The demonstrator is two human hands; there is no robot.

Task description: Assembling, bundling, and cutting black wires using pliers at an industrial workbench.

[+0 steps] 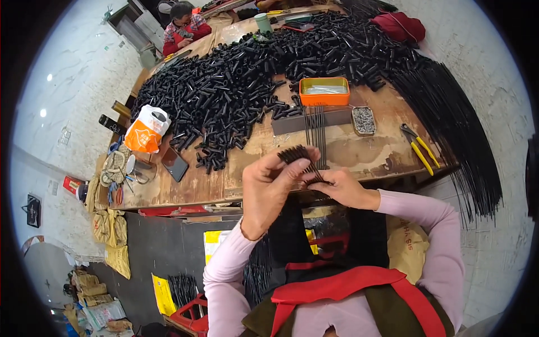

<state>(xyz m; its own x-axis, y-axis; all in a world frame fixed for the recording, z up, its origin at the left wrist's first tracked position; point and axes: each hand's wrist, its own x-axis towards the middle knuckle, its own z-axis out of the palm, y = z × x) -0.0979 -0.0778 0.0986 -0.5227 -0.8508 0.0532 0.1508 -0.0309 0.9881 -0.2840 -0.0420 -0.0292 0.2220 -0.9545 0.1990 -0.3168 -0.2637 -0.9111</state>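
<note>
Far left edge of the wooden surface (185,188): orange-and-white plastic bag (146,130), with a dark phone (175,163) lying flat just right of it. A huge heap of short black tubes (236,84) covers the far half.

Near edge, centre: left hand (269,188) raised above the surface, fingers curled closed around a small bundle of black pins (297,154), heads fanned out at the top. Right hand (342,188) just beside it, touching it, fingertips pinched on the bundle's lower ends.

Beyond the hands: thin black rods (316,132) laid in a row, an orange tray (324,91), a small tin of metal bits (363,120).

Right: yellow-handled pliers (418,147); long black wires (460,129) draped over the right edge.
</note>
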